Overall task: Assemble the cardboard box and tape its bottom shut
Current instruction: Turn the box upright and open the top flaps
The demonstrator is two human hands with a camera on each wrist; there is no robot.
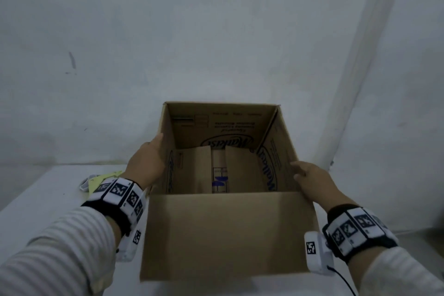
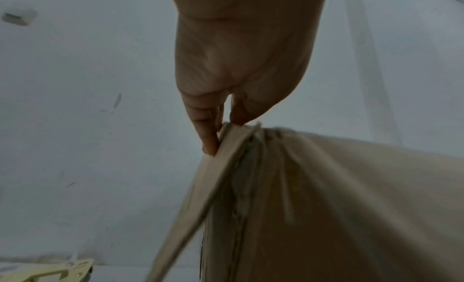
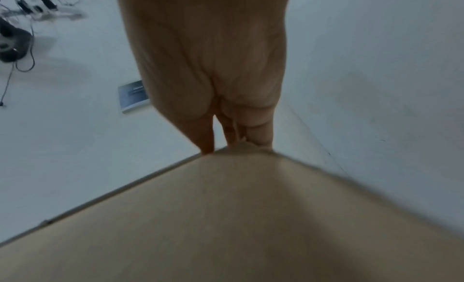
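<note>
A brown cardboard box [image 1: 228, 230] stands open-topped in front of me on the white table [image 1: 43, 199], printed side inward. Its bottom flaps [image 1: 242, 170] are folded in, with a gap between the two upper ones. My left hand [image 1: 149, 161] holds the left wall near the rim; in the left wrist view the left hand [image 2: 238, 58] has a finger and thumb pinching the edge of the box [image 2: 326, 207]. My right hand [image 1: 312, 180] holds the right wall. From the right wrist, the right hand [image 3: 211, 68] has thumb and fingers on either side of an edge of the box [image 3: 226, 217].
A flat yellow object [image 1: 101, 179] lies on the table just left of my left wrist, seen also as the yellow object [image 2: 50, 272]. A white wall [image 1: 216, 43] rises close behind the box. Cables and dark devices [image 3: 15, 42] and a grey booklet [image 3: 133, 96] lie on a white surface.
</note>
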